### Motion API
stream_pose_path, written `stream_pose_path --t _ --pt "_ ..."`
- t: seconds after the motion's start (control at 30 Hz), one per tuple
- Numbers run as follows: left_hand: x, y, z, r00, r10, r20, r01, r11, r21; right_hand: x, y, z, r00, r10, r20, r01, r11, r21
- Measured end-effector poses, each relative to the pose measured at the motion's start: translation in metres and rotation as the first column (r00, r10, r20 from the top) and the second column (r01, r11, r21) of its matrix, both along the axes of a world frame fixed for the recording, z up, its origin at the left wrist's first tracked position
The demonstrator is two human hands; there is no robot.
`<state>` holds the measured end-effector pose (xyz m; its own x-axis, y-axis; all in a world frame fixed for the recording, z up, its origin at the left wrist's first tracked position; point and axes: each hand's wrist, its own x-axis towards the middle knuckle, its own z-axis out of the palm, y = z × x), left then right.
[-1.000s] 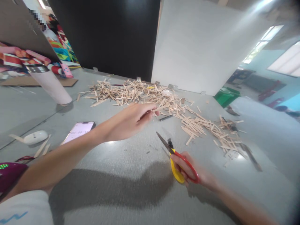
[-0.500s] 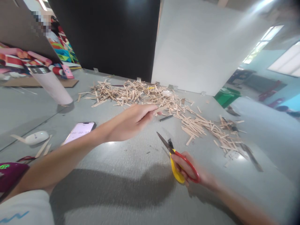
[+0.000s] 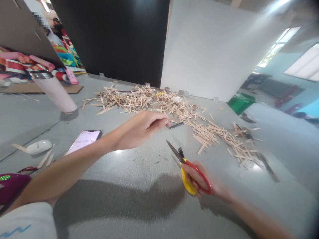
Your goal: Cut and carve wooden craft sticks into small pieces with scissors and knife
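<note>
My left hand (image 3: 147, 127) reaches over the grey table, thumb and fingers pinched on a thin, flat wooden stick (image 3: 172, 119), largely hidden by the fingers. Just beyond it spreads a heap of short wooden sticks (image 3: 139, 99), trailing off to the right. A dark pen-like rod (image 3: 176, 125) lies by my left fingertips. Lower right, my right hand (image 3: 198, 177) is closed round a pair of scissors (image 3: 199, 172) with red and yellow at the grip. Their dark blades point up and left, nearly together. A small black piece beside the blades is unclear.
To the left are a pink flask (image 3: 56, 91), a phone (image 3: 84, 141) showing a running timer and a white mouse (image 3: 39, 146). Black (image 3: 119, 39) and white (image 3: 199, 46) upright panels stand behind the heap. A green bin (image 3: 240, 103) sits beyond the table's right.
My left fingers have turned and drawn down slightly, so less of the wooden stick shows. My right hand and the scissors have stayed in place. The phone's timer has advanced.
</note>
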<state>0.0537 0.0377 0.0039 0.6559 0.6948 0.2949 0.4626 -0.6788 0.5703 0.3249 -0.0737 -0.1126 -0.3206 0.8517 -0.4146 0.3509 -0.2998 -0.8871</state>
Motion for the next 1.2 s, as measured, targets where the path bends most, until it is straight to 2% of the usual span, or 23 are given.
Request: stream_pose_path --t 0.1,0.2,0.3,0.37,0.53,0.67,0.87,1.2 --pt "0.000 0.001 0.001 1.000 0.004 0.021 -0.003 0.999 -0.032 -0.001 -0.001 0.003 1.000 -0.020 0.010 0.020 1.000 -0.005" --pt "-0.001 0.003 0.000 0.999 -0.034 0.019 0.036 0.992 -0.125 -0.001 -0.003 0.002 1.000 -0.025 -0.004 0.025 0.999 0.026" --pt "-0.003 0.006 -0.002 0.994 -0.112 -0.004 0.106 0.955 -0.275 0.004 -0.008 -0.001 0.998 0.013 -0.055 -0.006 0.991 0.137" --pt "-0.003 0.007 -0.003 0.989 -0.146 -0.001 0.136 0.921 -0.365 0.006 -0.012 -0.004 0.989 0.018 -0.144 0.009 0.983 0.184" --pt "-0.005 0.003 -0.001 0.977 -0.208 0.046 0.206 0.865 -0.458 0.006 -0.025 -0.009 0.904 0.002 -0.428 0.039 0.996 0.086" --pt "-0.004 0.000 -0.002 0.958 -0.274 0.083 0.274 0.796 -0.539 0.001 -0.032 -0.008 0.878 0.032 -0.478 -0.009 0.999 0.050" --pt "-0.001 -0.005 -0.012 0.937 -0.331 0.112 0.333 0.751 -0.570 -0.003 -0.035 -0.004 0.891 0.034 -0.452 -0.028 0.999 0.019" --pt "0.003 -0.009 -0.014 0.937 -0.344 0.061 0.318 0.768 -0.556 -0.001 -0.036 -0.006 0.898 0.023 -0.439 -0.038 0.999 -0.026"
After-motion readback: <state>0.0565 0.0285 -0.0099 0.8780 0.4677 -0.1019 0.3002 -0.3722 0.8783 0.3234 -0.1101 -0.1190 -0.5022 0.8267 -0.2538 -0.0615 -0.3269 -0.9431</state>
